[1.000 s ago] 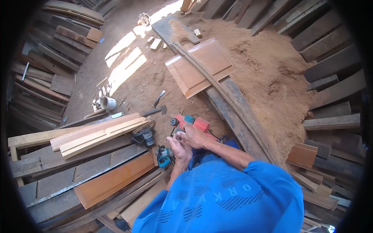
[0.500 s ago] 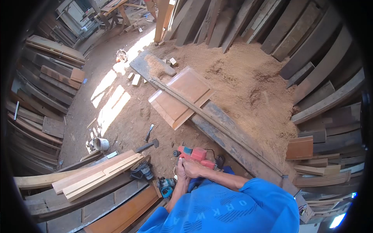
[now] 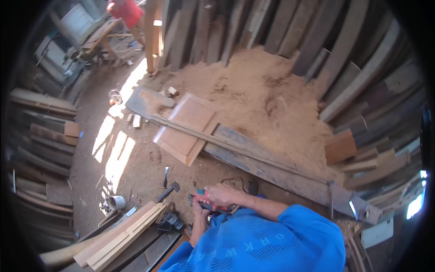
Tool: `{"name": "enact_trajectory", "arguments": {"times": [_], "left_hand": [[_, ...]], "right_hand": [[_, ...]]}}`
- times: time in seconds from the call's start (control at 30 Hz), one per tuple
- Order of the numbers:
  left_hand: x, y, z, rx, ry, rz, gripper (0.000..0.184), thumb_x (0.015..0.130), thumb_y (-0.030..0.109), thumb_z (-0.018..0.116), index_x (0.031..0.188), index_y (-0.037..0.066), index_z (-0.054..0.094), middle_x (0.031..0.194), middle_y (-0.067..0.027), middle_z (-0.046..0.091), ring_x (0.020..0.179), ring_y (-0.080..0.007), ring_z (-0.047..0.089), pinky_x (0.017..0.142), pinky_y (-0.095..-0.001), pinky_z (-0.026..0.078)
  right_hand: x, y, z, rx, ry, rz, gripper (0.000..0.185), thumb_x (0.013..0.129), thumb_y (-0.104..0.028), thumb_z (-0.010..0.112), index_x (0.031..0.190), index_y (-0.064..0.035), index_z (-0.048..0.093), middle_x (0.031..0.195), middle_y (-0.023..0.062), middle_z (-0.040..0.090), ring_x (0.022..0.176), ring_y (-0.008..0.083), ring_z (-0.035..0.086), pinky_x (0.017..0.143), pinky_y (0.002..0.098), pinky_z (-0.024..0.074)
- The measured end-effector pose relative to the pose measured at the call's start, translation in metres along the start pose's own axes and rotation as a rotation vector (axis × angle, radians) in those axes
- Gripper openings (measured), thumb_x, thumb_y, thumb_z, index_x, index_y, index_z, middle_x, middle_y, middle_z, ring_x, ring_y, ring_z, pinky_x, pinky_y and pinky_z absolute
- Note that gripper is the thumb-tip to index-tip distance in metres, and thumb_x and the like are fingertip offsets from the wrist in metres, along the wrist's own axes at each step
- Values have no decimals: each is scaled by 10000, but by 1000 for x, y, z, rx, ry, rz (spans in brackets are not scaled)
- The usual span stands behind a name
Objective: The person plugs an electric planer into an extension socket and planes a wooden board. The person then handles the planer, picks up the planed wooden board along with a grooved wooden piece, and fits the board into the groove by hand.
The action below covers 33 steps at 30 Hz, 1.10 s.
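In the head view, coarse tan sawdust (image 3: 263, 99) is heaped beside a long, worn plank bench (image 3: 272, 171). Across the bench is laid a smooth, reddish-brown rectangular panel (image 3: 195, 113), crossed by a narrow batten (image 3: 199, 134). A compact red-and-teal power tool (image 3: 198, 198) is held low, just in front of the blue shirt (image 3: 253, 240). It is gripped from above by the right hand (image 3: 224, 195); the left hand (image 3: 200, 212) is placed at its side, its finger closure impossible to tell. Much of the tool is hidden by the hands; the upright planks (image 3: 335, 50) are blurred.
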State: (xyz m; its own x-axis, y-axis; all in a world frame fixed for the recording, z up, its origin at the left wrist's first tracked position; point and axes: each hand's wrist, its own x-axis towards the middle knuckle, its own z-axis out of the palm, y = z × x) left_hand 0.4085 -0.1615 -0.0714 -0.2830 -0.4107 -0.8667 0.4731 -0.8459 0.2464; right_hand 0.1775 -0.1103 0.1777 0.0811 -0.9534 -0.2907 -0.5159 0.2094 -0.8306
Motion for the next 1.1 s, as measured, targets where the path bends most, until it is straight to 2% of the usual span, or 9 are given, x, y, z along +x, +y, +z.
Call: {"name": "enact_trajectory", "arguments": {"times": [0.1,0.27,0.37,0.5,0.57,0.73,0.87,1.0,1.1], "left_hand": [[-1,11,-5,15,248,-13,205,907,176,538,719,154,458,653,-3,490,592,-162,508,558,-312,480],[24,22,-33,90,403,20,141,908,142,504,779,140,448,712,-5,488,642,-146,500,617,-310,490],[77,35,-88,150,286,3,110,917,137,474,814,122,441,733,-9,480,662,-157,505,646,-316,497],[63,37,-64,275,229,-82,129,934,137,468,810,121,435,719,-9,493,641,-142,504,640,-312,509],[59,32,-53,320,276,-102,155,954,157,489,807,130,448,681,4,502,611,-128,513,633,-306,522],[53,5,-33,337,235,-162,181,988,211,516,828,132,486,634,30,513,555,-115,528,562,-306,505],[-7,-40,11,455,265,-34,183,999,215,526,831,144,513,636,45,525,554,-111,536,556,-299,494],[-13,-71,6,462,136,-39,164,992,202,540,835,156,537,646,56,544,565,-111,551,567,-289,493],[-21,-106,4,392,225,-53,166,984,208,554,828,152,544,663,42,554,573,-112,552,570,-278,490]], "right_hand": [[-30,50,11,-77,129,176,395,952,-255,557,1180,60,631,970,317,708,967,518,683,850,590,550],[-103,73,-16,40,215,556,379,959,-248,549,1173,53,631,973,323,706,987,519,682,898,590,537],[-134,100,1,110,315,639,410,967,-247,533,1237,47,624,1123,324,686,1105,497,652,971,567,513],[-192,84,-11,195,306,762,460,979,-250,521,1333,33,599,1284,315,637,1233,471,597,1062,535,468],[-214,119,16,233,494,813,484,985,-255,519,1378,20,582,1315,309,626,1261,463,582,1088,519,455],[-312,139,-3,228,624,1087,453,999,-288,506,1342,-17,626,1291,286,648,1236,448,601,1075,518,462],[-385,207,6,128,785,1162,320,991,-259,517,1090,-12,694,1133,268,706,1104,452,664,959,523,517],[-446,251,-19,111,952,1184,303,987,-246,515,1097,-36,704,1136,239,715,1118,448,658,968,516,515],[-481,304,-33,70,902,1196,300,975,-245,526,1123,-54,705,1150,228,713,1126,436,654,973,512,511]]}}
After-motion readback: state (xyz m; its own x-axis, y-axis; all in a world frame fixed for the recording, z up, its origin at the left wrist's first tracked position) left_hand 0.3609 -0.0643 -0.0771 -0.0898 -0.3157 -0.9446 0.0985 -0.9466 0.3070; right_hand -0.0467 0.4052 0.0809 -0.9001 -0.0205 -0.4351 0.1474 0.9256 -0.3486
